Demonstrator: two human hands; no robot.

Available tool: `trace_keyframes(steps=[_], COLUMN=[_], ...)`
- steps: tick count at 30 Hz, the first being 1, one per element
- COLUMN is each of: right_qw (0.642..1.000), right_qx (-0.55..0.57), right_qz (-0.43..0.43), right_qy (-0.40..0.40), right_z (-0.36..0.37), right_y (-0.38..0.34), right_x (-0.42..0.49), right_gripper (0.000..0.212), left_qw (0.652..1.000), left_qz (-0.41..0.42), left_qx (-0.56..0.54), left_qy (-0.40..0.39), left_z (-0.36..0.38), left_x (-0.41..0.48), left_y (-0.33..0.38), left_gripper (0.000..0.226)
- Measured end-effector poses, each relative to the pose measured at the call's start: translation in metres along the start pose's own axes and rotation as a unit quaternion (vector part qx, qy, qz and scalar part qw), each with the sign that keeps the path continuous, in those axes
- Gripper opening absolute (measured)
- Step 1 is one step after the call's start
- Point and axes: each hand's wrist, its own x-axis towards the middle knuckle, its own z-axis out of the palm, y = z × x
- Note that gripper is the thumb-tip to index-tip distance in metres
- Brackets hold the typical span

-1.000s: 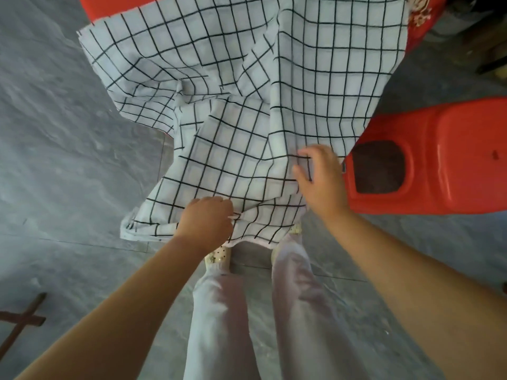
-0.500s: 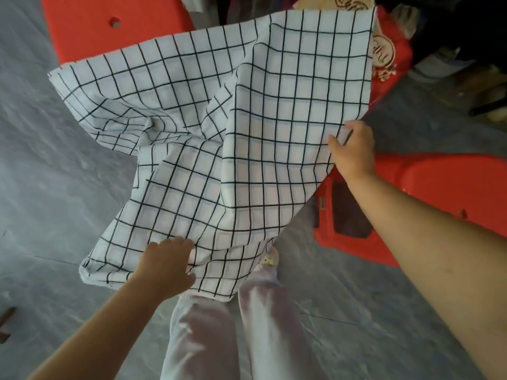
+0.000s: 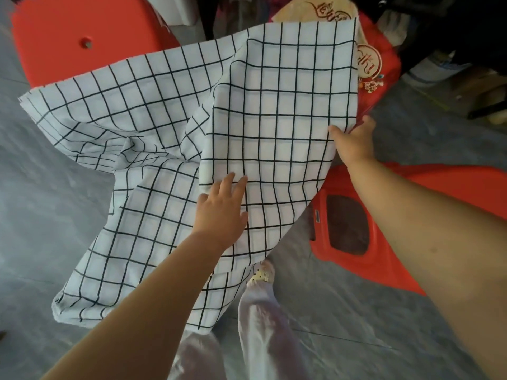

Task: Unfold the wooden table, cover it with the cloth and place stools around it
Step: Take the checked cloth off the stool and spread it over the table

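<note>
Head view: checked cloth (image 3: 274,111) is spread over the desk, rumpled at left.
Left hand (image 3: 222,212): laid flat, fingers spread.
Right hand (image 3: 354,144): edge pinched.
Advice: folds are smoothed outward, edge kept taut.

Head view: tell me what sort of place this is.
Probably a room in a home or small shop: grey tiled floor, red plastic stools, and clutter of boxes along the far edge.

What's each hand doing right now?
Left hand: open, fingers spread flat on the checked cloth.
Right hand: closed, pinching the cloth's right edge.
</note>
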Motion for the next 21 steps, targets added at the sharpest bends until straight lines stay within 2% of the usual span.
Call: trace_keyframes(steps=[4, 11, 16, 21], right_qw=[0.999, 0.999, 0.995, 0.97], right_qx=[0.023, 0.008, 0.055, 0.014], right_qz=[0.021, -0.004, -0.085, -0.244], right_qy=[0.03, 0.034, 0.011, -0.009], right_z=[-0.003, -0.01, -0.008, -0.016], right_y=[0.001, 0.002, -0.004, -0.018], right_x=[0.008, 0.01, -0.003, -0.042], right_gripper=[0.06, 0.041, 0.019, 0.017], left_qw=[1.0, 0.999, 0.999, 0.999], left_qz=[0.003, 0.001, 0.0, -0.002], left_qx=[0.011, -0.011, -0.014, 0.001], left_qy=[-0.014, -0.04, -0.051, -0.046], left_z=[0.001, -0.01, -0.014, -0.038], left_x=[0.0, 0.005, 0.009, 0.011], left_y=[-0.002, -0.003, -0.007, -0.004], left_gripper=[0.074, 0.07, 0.069, 0.069])
